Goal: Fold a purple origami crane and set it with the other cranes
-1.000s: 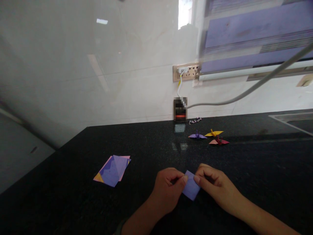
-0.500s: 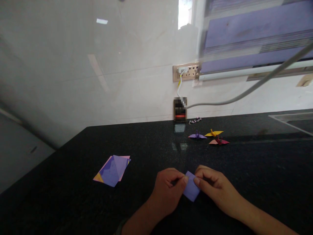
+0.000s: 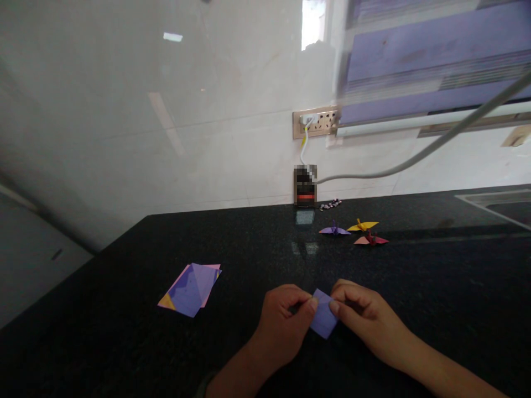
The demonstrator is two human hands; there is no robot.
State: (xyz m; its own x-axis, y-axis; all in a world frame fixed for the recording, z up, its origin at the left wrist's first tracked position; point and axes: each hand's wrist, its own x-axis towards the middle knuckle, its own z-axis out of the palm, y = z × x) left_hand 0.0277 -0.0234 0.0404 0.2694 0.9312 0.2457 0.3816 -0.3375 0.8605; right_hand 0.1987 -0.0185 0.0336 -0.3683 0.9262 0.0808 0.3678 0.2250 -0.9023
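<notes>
Head view: both hands pinch purple paper.

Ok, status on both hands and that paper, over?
Left hand and right hand both pinching small folded purple paper square. Paper low over black stone counter. Nothing between them.

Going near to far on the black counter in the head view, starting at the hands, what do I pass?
Purple folded paper pinched between left hand and right hand → red crane → yellow crane → small beaded item → dark device at the wall → wall socket.
</notes>
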